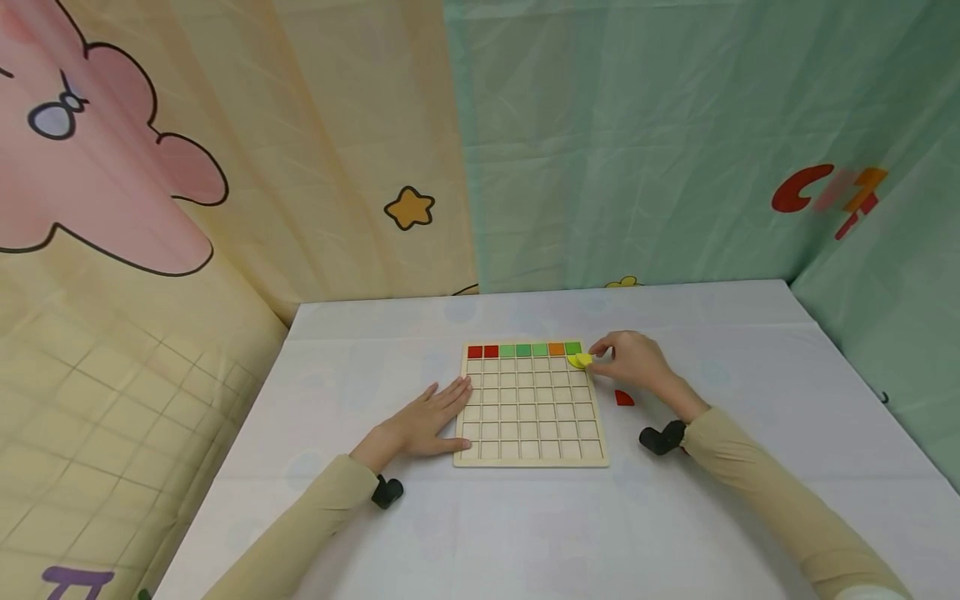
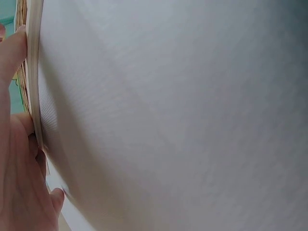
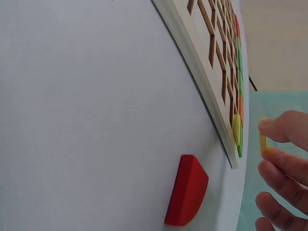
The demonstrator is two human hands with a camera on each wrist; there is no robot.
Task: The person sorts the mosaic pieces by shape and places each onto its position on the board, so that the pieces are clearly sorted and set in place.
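Observation:
A light wooden grid board (image 1: 531,463) lies flat on the table. Along its far row sit square tiles: red tiles (image 1: 483,352) at the left, then several green ones (image 1: 523,351), an orange tile (image 1: 556,349) and a green corner tile. My left hand (image 1: 427,422) rests on the board's left edge, fingers spread, thumb near the front corner. By the far right corner, my right hand (image 1: 633,360) pinches a small yellow piece (image 3: 263,136) between thumb and index finger. Just below the green corner tile, another yellow piece (image 3: 236,129) lies on the board.
To the right of the board, a red quarter-round piece (image 1: 624,398) lies on the white tablecloth (image 1: 480,533). Printed curtains (image 1: 600,150) hang behind the table and at both sides. Each wrist carries a black camera mount (image 1: 663,437).

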